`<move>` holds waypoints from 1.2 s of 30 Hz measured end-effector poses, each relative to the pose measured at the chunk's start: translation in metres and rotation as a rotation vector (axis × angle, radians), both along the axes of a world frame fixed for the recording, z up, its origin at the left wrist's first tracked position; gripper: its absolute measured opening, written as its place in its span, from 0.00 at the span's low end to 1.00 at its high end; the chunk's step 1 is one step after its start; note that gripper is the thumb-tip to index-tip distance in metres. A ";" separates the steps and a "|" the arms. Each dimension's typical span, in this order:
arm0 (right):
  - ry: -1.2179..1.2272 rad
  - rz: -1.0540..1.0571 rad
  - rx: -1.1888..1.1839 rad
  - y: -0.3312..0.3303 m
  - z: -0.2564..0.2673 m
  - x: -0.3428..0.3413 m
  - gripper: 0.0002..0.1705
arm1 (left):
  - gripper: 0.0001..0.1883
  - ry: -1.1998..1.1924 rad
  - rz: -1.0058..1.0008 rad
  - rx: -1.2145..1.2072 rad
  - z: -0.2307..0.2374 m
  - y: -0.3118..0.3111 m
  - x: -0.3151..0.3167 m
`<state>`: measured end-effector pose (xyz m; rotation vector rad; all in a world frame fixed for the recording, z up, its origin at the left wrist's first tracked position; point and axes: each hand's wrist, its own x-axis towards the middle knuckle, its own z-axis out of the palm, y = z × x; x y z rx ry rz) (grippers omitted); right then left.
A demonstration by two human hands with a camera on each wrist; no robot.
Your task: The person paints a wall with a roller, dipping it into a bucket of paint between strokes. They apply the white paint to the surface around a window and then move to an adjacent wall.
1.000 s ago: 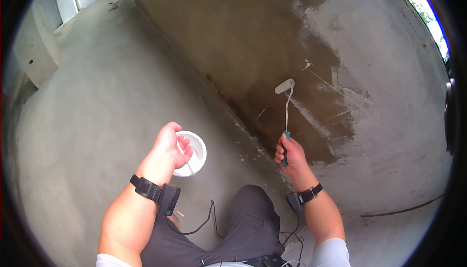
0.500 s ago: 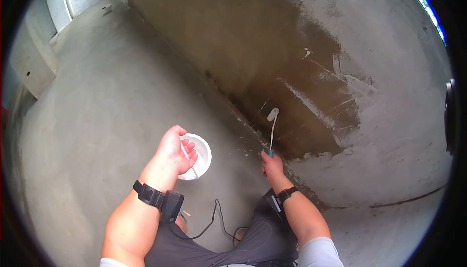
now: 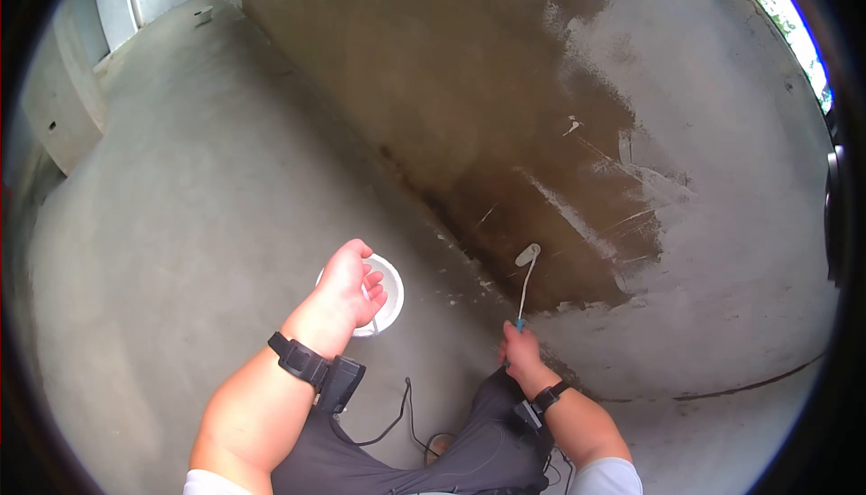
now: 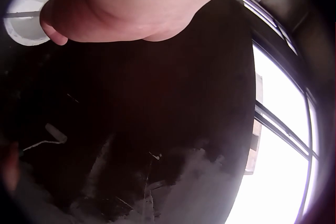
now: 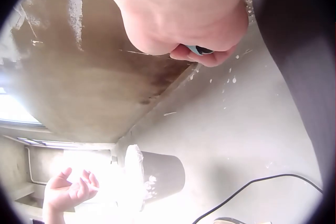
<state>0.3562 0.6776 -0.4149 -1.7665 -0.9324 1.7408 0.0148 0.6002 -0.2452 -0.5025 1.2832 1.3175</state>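
My left hand [image 3: 354, 288] has its fingers curled round the thin handle of a white bucket [image 3: 393, 295], which hangs below the palm. The bucket's rim and pale inside show in the left wrist view; its outer side [image 5: 167, 175] shows in the right wrist view. By its blue grip [image 3: 520, 324], my right hand [image 3: 520, 351] holds a paint roller [image 3: 527, 255]. The roller's pale sleeve is at the lower brown part of the wall; whether it touches the surface I cannot tell.
The wall [image 3: 433, 71] is brown on the left and grey-white on the right, with streaks between. White spots dot the grey floor [image 3: 198, 224] near the wall's foot. A black cable [image 3: 406, 405] hangs by my knees. A window opening [image 4: 281, 145] stands beyond the wall.
My right hand has brought the roller down the wall, close to its foot, then slightly right. My left hand and the bucket have shifted a little right in the head view.
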 end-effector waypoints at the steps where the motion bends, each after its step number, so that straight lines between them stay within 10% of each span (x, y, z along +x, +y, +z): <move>1: -0.015 0.033 0.029 0.002 -0.002 -0.005 0.16 | 0.21 0.003 -0.033 -0.007 -0.003 0.001 0.001; 19: -0.060 0.236 0.154 0.102 -0.021 -0.138 0.22 | 0.17 0.045 -0.094 -0.053 -0.012 0.009 0.008; 36: 0.101 0.071 -0.036 0.059 -0.021 -0.059 0.18 | 0.25 0.045 -0.280 -0.034 -0.029 0.053 0.056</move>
